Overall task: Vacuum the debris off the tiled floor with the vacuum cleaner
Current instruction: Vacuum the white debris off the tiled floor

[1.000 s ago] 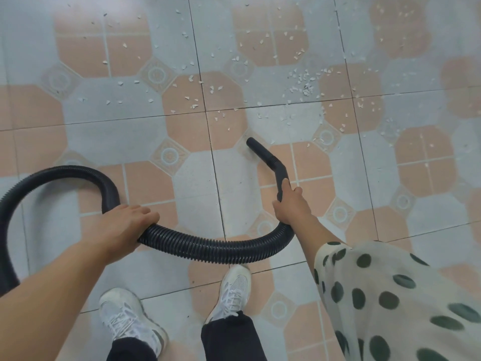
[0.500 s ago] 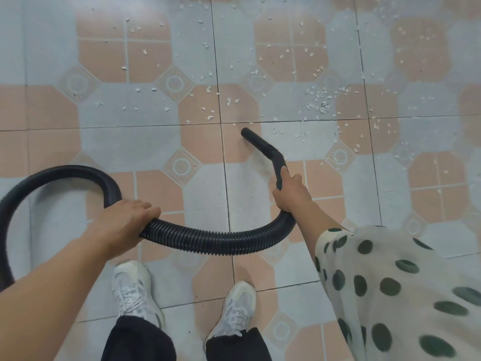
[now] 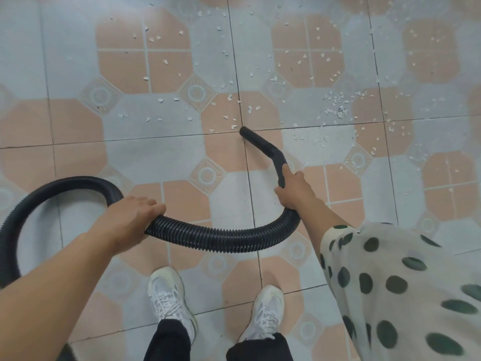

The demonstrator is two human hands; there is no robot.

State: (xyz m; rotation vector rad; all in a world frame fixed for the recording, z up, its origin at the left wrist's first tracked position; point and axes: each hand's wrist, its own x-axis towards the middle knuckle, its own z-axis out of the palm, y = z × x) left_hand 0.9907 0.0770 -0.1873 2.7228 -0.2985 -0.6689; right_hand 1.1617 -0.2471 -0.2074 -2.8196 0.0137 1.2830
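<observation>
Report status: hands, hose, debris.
Left hand grips ribbed black plastic hose. Right hand grips bent black nozzle tube, mouth near pink-and-grey tiled floor. White debris flecks scattered just ahead. Nothing blocking.

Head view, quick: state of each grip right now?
Left grip: closed, holding the ribbed hose.
Right grip: closed, holding the rigid nozzle tube where it joins the hose.

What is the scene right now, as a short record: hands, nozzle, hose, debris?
left hand: grips the ribbed hose
right hand: grips the nozzle behind its bend
nozzle mouth: low over the tiled floor, at a tile joint; contact unclear
nearest chips: just beyond the mouth, to its left
debris pile: ahead, right of the nozzle
</observation>
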